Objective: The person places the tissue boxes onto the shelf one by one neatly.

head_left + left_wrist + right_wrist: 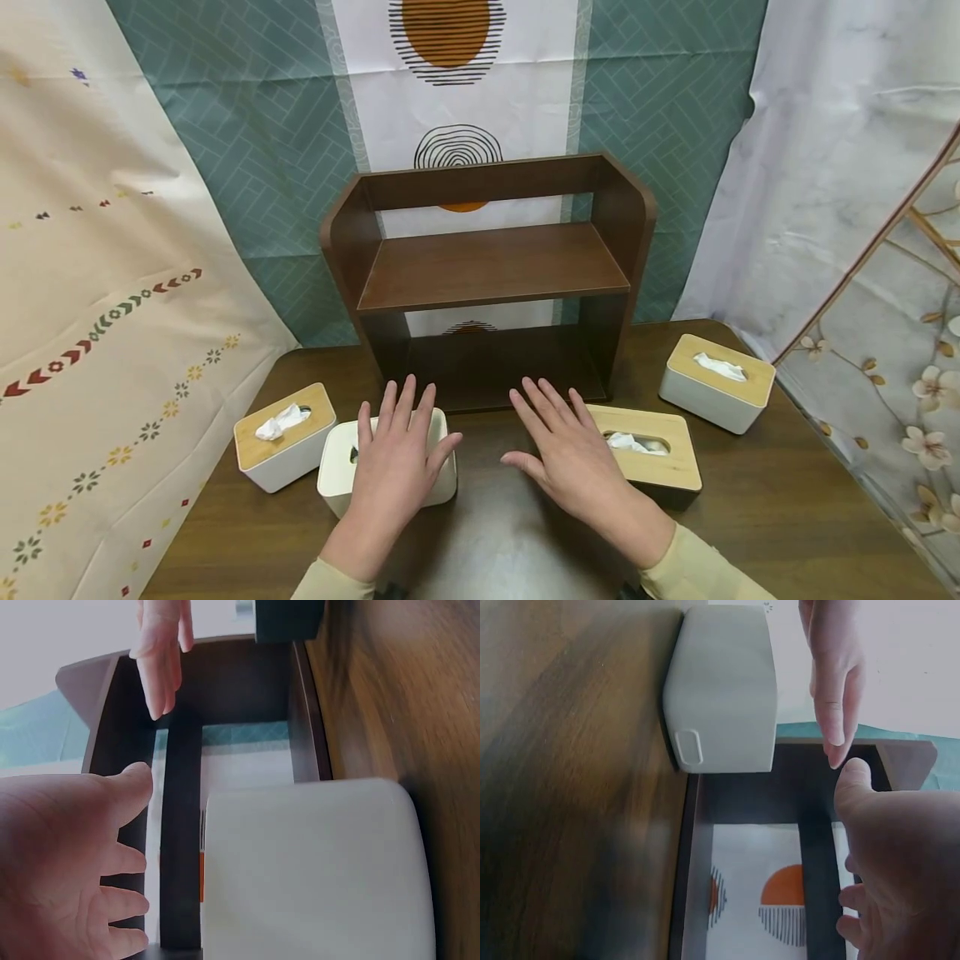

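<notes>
Hands: my left hand [397, 458] is palm down, fingers extended and thumb held out; it holds nothing. My right hand [570, 462] mirrors it, fingers extended and close together, also without a load. Both wrist views show gaps between palms and boxes, so I record no contact.

Close in: the white box [336, 468] sits on the table under and beside my left hand; the hand hides part of its top. The dark box [678, 454], with a pale wooden lid and tissue in its slot, is just beside my right hand, on its outer side.

Farther out: left box [288, 457] and right box [703, 400], both pale with wooden lids and tissue showing, stand toward the two ends of the table [480, 542]. Ahead, the two-tier shelf [491, 267] stands at the back, against the patterned cloth [232, 158]. I see no box on either tier.

Step, my judgement: a ready stage, no box gripped. A next move on either near box would call for lowering a hand and setting thumb and fingers on opposite sides, keeping clear of the tissue slot.
</notes>
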{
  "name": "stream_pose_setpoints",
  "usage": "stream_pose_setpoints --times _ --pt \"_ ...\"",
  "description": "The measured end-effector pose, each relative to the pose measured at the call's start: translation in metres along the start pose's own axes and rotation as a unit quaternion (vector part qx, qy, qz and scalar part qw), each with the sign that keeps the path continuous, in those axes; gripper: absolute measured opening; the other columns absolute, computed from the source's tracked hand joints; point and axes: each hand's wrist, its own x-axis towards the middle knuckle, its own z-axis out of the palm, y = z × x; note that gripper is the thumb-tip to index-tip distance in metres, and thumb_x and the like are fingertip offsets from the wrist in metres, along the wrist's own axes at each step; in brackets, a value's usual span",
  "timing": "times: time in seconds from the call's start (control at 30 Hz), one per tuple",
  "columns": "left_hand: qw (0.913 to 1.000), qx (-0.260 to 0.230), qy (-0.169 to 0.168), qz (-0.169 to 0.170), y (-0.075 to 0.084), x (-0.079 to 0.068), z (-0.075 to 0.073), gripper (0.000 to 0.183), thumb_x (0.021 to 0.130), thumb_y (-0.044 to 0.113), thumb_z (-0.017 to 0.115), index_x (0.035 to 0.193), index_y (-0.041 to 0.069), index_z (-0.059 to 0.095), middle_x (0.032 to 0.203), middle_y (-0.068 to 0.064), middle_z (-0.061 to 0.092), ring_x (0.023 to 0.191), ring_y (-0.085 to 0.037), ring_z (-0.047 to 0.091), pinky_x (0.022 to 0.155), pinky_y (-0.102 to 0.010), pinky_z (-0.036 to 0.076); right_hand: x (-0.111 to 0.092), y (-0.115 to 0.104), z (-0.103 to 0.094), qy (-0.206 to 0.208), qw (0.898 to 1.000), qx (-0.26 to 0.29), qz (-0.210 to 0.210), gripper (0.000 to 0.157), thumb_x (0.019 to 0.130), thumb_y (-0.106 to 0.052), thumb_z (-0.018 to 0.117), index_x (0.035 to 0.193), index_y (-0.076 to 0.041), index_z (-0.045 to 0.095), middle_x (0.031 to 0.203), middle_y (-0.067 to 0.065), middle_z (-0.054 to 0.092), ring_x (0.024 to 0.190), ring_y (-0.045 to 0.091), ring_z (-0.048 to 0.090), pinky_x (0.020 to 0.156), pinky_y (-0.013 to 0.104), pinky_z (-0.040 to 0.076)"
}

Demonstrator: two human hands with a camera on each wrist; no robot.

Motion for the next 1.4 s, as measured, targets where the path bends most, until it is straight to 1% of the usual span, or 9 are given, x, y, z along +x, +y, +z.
stream_pose_setpoints --times 0.17,0.37,0.6,0.87,1.1,1.3,1.4 --pt "0.9999 -0.002 -0.008 -0.014 -0.008 -0.005 -0.003 0.08 0.105 0.054 0.073 0.165 0.008 0.051 0.175 -0.023 0.037 0.163 -0.048 0.028 0.127 -0.073 0.016 0.002 -0.006 0.003 -0.011 1.0 0.003 -0.005 0.085 0.106 -0.061 0.065 0.171 -0.011 0.041 0.178 0.015 0.034 0.164 0.037 0.03 0.13 0.065 0.023" --pt "0.9997 -0.002 -0.009 -0.024 -0.015 -0.009 -0.007 0.079 0.105 0.052 0.074 0.165 0.007 0.051 0.174 -0.024 0.038 0.163 -0.048 0.028 0.127 -0.074 0.017 0.006 -0.012 0.006 -0.026 1.0 0.008 -0.007 0.086 0.107 -0.063 0.062 0.173 -0.012 0.038 0.18 0.012 0.03 0.166 0.034 0.026 0.132 0.062 0.02" --pt "0.9991 -0.015 -0.007 -0.04 -0.024 -0.015 -0.012 0.078 0.105 0.051 0.074 0.164 0.006 0.051 0.174 -0.025 0.037 0.163 -0.049 0.026 0.126 -0.074 0.015 0.009 -0.02 0.009 -0.026 0.999 0.012 -0.017 0.085 0.108 -0.063 0.06 0.173 -0.012 0.038 0.18 0.012 0.03 0.166 0.034 0.027 0.132 0.061 0.021" --pt "0.9983 -0.015 -0.012 -0.055 -0.033 -0.022 -0.018 0.077 0.105 0.048 0.075 0.165 0.006 0.05 0.173 -0.026 0.037 0.163 -0.051 0.025 0.126 -0.074 0.015 0.014 -0.03 0.014 -0.029 0.999 0.015 -0.022 0.085 0.108 -0.064 0.058 0.173 -0.014 0.038 0.18 0.01 0.031 0.166 0.032 0.027 0.132 0.061 0.021" --pt "0.9969 -0.022 -0.018 -0.073 -0.04 -0.027 -0.022 0.078 0.106 0.049 0.074 0.166 0.006 0.049 0.175 -0.026 0.035 0.164 -0.05 0.02 0.126 -0.074 0.012 0.016 -0.037 0.017 -0.025 0.999 0.024 -0.032 0.085 0.107 -0.063 0.061 0.172 -0.014 0.04 0.18 0.01 0.031 0.166 0.033 0.029 0.131 0.061 0.022" --pt "0.9953 -0.026 -0.021 -0.091 -0.047 -0.032 -0.025 0.078 0.106 0.048 0.074 0.166 0.005 0.048 0.174 -0.027 0.034 0.164 -0.051 0.02 0.126 -0.075 0.012 0.017 -0.044 0.021 -0.024 0.999 0.02 -0.038 0.085 0.107 -0.065 0.06 0.172 -0.013 0.041 0.18 0.01 0.032 0.166 0.032 0.029 0.131 0.06 0.023" --pt "0.9947 -0.025 -0.02 -0.098 -0.052 -0.036 -0.027 0.077 0.106 0.047 0.074 0.165 0.005 0.049 0.174 -0.028 0.034 0.164 -0.051 0.021 0.126 -0.076 0.011 0.018 -0.047 0.025 -0.032 0.998 0.03 -0.038 0.086 0.107 -0.064 0.061 0.173 -0.014 0.039 0.18 0.009 0.031 0.166 0.032 0.028 0.132 0.06 0.022"
